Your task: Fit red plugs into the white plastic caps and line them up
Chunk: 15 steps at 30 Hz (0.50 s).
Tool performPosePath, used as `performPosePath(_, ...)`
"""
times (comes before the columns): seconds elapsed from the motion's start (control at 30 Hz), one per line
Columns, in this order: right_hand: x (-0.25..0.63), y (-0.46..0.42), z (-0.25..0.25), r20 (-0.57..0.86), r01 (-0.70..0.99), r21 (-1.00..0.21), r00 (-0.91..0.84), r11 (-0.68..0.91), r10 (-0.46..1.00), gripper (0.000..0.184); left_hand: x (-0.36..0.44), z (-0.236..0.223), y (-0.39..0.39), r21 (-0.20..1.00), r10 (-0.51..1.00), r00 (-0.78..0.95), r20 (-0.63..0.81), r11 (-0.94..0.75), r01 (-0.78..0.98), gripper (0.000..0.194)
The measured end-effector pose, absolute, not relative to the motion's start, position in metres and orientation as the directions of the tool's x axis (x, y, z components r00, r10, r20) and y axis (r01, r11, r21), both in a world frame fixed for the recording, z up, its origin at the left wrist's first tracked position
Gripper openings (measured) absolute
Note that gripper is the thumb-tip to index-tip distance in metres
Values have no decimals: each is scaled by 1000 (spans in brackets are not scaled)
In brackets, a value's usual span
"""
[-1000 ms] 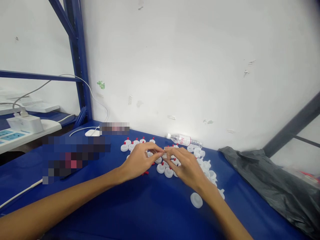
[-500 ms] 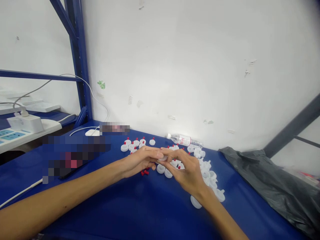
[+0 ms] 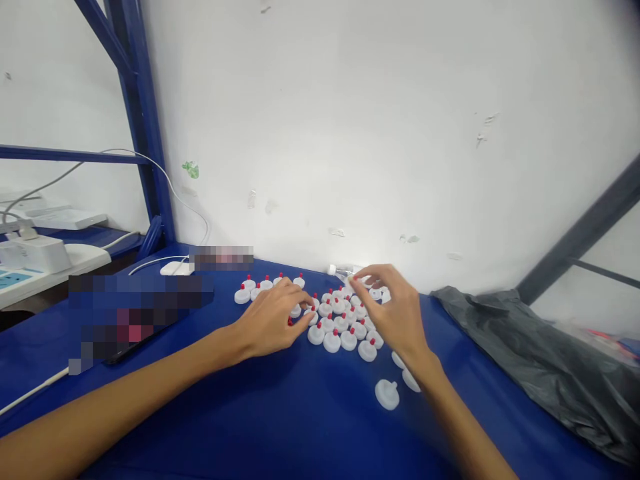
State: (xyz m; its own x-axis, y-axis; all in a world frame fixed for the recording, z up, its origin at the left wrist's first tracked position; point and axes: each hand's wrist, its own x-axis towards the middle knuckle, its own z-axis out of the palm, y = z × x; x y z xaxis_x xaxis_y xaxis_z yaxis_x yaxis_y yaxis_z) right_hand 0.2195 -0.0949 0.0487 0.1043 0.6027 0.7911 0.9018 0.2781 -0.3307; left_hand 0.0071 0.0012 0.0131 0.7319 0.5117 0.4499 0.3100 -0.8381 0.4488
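Observation:
My left hand (image 3: 275, 317) hovers low over the blue tabletop, fingers curled downward and thumb apart from the index finger; I see nothing held in it. Small red caps (image 3: 290, 321) show partly beneath its fingers. My right hand (image 3: 395, 307) is raised at the far side of the group, thumb and index finger pinched on a white round piece with a red tip (image 3: 354, 280), blurred and partly hidden. Between and beyond the hands stand several white round pieces with red tips (image 3: 333, 341). A plain white piece (image 3: 387, 395) without red lies near my right forearm.
A clear plastic bottle (image 3: 345, 271) lies by the wall, partly behind my right hand. Dark grey plastic sheeting (image 3: 525, 360) covers the right side. At left are a white charger block (image 3: 177, 268), cables and a blurred-out dark device (image 3: 145, 320).
My hands, together around a white piece before, have separated. The right moved up toward the bottle with a piece; the left drew back to the small red caps. The view shifted slightly.

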Motion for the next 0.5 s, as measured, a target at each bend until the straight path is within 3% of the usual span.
performPosePath(0.07, 242, -91, 48, 762, 924, -363, 223, 115, 608, 14, 7, 5, 3, 203, 424, 770, 478, -905, 373, 23)
performPosePath(0.13, 266, -87, 45, 667, 916, -400, 307, -21, 679, 15, 7, -3, 4, 114, 398, 802, 446, -914, 390, 19)
performPosePath(0.27, 302, -78, 32, 504, 895, -391, 402, -214, 764, 9, 8, -10, 3, 70, 414, 818, 400, -903, 423, 13)
performPosePath(0.5, 313, -66, 7, 390, 895, -355, 404, -270, 828, 8, 11, -10, 1, 82, 403, 831, 384, -911, 404, 13)
